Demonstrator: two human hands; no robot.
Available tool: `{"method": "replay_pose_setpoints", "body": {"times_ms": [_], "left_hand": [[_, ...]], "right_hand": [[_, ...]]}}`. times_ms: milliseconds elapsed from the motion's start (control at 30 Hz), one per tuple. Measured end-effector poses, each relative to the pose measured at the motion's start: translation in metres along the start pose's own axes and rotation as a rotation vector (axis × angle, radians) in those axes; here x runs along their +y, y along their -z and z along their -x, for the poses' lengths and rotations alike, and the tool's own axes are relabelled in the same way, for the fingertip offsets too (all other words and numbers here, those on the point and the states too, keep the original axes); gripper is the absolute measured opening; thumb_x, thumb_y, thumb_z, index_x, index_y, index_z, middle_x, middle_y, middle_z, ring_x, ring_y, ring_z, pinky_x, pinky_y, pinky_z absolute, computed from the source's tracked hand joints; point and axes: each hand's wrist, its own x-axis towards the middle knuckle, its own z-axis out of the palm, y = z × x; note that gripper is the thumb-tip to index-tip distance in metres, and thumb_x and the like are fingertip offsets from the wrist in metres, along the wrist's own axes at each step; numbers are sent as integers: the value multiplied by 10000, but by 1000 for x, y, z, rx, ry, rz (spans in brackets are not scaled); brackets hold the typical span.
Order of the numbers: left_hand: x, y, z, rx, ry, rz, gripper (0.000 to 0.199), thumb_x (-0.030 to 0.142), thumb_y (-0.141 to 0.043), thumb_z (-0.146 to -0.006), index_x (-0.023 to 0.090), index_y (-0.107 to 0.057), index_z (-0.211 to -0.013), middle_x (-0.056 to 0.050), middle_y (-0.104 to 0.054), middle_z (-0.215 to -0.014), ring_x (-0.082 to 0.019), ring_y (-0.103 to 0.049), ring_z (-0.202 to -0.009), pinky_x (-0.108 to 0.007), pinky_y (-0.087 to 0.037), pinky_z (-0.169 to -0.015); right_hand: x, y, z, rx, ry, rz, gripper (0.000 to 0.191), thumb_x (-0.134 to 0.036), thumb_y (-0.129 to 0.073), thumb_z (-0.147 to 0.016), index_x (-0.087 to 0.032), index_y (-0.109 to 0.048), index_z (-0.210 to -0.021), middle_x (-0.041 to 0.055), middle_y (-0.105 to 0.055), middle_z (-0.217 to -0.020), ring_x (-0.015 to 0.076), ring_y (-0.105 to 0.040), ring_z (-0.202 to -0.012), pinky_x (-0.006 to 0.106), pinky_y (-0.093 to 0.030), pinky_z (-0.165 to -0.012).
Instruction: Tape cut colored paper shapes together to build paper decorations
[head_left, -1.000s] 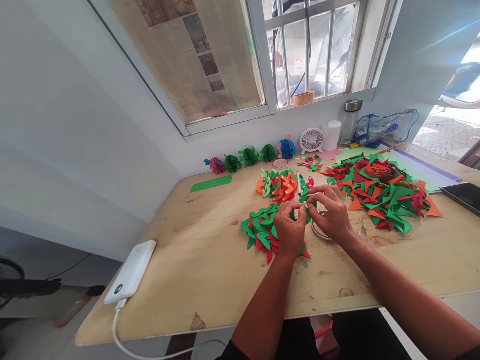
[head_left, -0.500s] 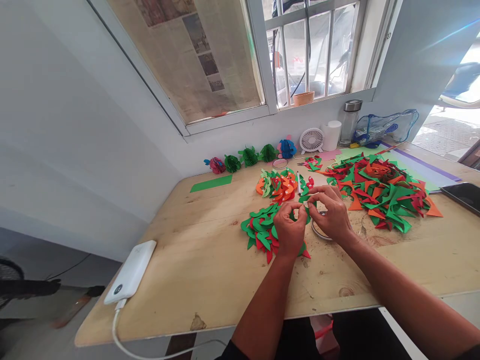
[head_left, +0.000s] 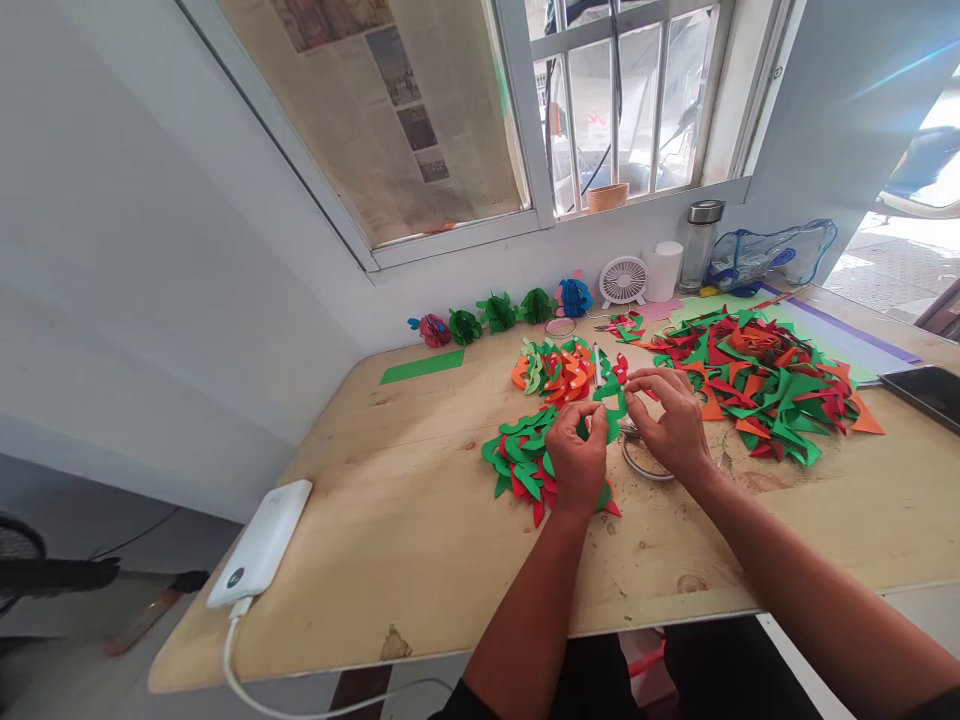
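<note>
Between my hands is a green paper piece (head_left: 612, 412). My left hand (head_left: 579, 452) pinches its left side, above a pile of green and red cut paper shapes (head_left: 521, 455). At the piece's right edge, my right hand (head_left: 669, 415) has its thumb and forefinger pressed together; whether they grip the piece or something small is too fine to make out. Beneath my right hand lies a metal ring (head_left: 646, 468) on the table. Farther back sits a heap of orange, red and green curved pieces (head_left: 559, 370) with a white pen (head_left: 598, 366) beside it.
A large pile of paper scraps (head_left: 780, 380) lies right, by a phone (head_left: 926, 395). Paper figures (head_left: 499, 312), a small fan (head_left: 623, 281) and a glass bottle (head_left: 700, 250) stand along the wall. A white power bank (head_left: 262, 540) with a cable rests at the table's left edge.
My right hand has moved slightly right, away from my left hand. More of the green piece shows between them, and the metal ring is less covered.
</note>
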Motion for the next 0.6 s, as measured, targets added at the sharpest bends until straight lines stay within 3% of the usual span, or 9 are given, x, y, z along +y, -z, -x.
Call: {"method": "replay_pose_setpoints", "body": {"times_ms": [333, 600], "left_hand": [[2, 0, 0, -9, -50, 39, 146, 253, -558, -811, 183, -686, -801, -46, -683, -828, -166, -620, -810, -309, -480, -796], [1, -3, 0, -63, -77, 35, 120, 230, -570, -792, 175, -676, -788, -52, -688, -819, -162, -627, -797, -298, -489, -773]], "right_hand": [[-2, -1, 0, -37, -148, -131, 151, -264, -512, -809, -221, -585, -934, 46, -654, -873, 191, -599, -793, 333, -465, -696], [-6, 1, -1, -50, -213, -113, 170, -263, -526, -794, -235, -569, -956, -10, -588, -676, 154, -561, -629, 293, -460, -643]]}}
